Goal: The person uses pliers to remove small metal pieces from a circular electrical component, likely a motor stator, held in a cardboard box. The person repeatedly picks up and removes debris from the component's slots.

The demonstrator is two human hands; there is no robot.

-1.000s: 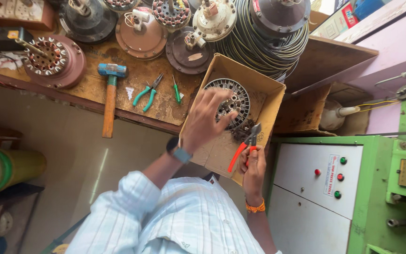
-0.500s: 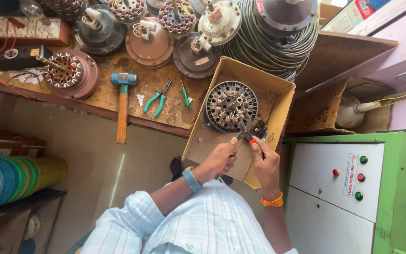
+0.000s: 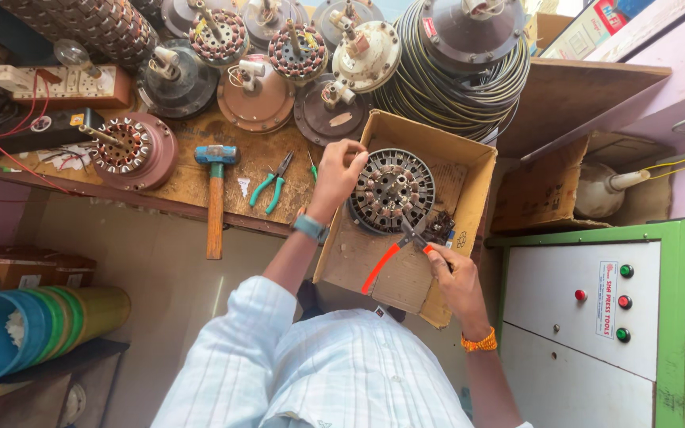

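We steady the round stator [image 3: 391, 190] with our left hand [image 3: 338, 170], fingers curled over its far-left rim so it cannot turn in the shallow cardboard box [image 3: 469, 150] that holds it and catches scraps. Our right hand [image 3: 453, 273] grips the orange-handled pliers [image 3: 394, 250], fingers wrapped tight round the handles, the nose set at the stator's near-right edge beside a dark clump of wire [image 3: 440, 227]. The stator lies flat in the far half of the box: a dark metal disc ringed with slots, with a small hub at its middle. A hammer [image 3: 216, 198] and green pliers [image 3: 273, 184] lie to the left on the bench [image 3: 184, 178].
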